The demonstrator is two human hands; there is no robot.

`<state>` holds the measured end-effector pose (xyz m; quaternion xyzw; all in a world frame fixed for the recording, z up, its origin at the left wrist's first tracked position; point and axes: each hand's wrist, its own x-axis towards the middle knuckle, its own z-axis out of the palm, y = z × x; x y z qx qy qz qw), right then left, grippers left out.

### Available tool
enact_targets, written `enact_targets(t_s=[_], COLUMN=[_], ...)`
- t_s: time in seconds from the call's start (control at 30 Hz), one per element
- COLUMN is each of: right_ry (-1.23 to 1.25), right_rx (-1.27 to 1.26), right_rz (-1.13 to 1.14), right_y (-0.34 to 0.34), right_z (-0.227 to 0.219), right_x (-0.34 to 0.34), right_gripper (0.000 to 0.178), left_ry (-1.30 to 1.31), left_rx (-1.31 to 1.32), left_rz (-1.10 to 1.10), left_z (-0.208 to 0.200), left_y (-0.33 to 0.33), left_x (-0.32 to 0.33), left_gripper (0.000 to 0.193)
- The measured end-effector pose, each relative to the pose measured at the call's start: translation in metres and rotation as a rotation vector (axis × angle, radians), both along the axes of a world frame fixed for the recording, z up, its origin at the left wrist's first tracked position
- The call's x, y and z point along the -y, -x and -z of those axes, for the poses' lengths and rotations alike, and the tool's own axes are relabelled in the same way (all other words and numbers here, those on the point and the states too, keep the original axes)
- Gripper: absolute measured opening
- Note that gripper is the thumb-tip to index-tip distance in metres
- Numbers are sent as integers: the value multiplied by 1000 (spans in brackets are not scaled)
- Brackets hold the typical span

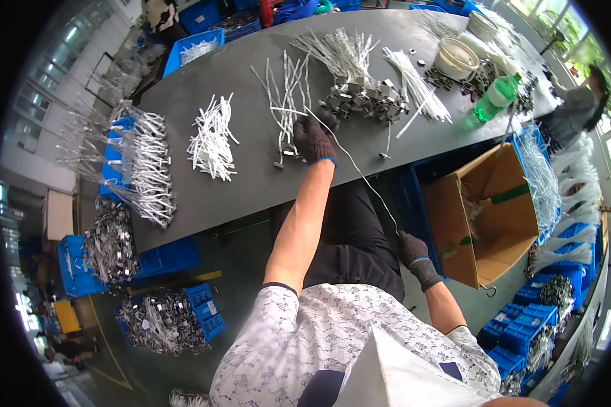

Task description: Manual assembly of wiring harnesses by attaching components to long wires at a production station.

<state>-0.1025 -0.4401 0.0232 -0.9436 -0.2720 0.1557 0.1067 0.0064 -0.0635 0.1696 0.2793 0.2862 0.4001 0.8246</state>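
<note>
My left hand, in a dark knit glove with a blue cuff, is over the table, closed on a thin white wire. A short white sleeve crosses just beyond its fingers; whether it is gripped too is unclear. My right hand, in a dark glove, is low beside the cardboard box, closed on the wire's other end. Between both hands the wire runs in a slack curve. Around my left hand lie several pale wires with small metal pieces at their near ends. To its right is a heap of metal clips with wires attached.
White sleeves lie in piles left and right on the dark table. A green bottle and a white bucket stand at the right. An open cardboard box and blue crates flank my right side.
</note>
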Motion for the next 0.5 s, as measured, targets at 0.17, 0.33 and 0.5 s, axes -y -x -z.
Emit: enact_targets(t_s=[0.17, 0.33, 0.5], right_ry=[113, 67, 114], right_rx=[-106, -64, -163], right_rz=[-2, 5, -21], right_y=[-1, 4, -1], right_z=[14, 23, 24], right_x=[8, 9, 36], right_gripper=[19, 19, 23], left_ry=[-186, -277, -409], left_rx=[58, -80, -292], left_rz=[-109, 175, 632], left_z=[-11, 6, 16], left_y=[12, 19, 14], left_x=[-17, -15, -22], left_gripper=[10, 13, 26])
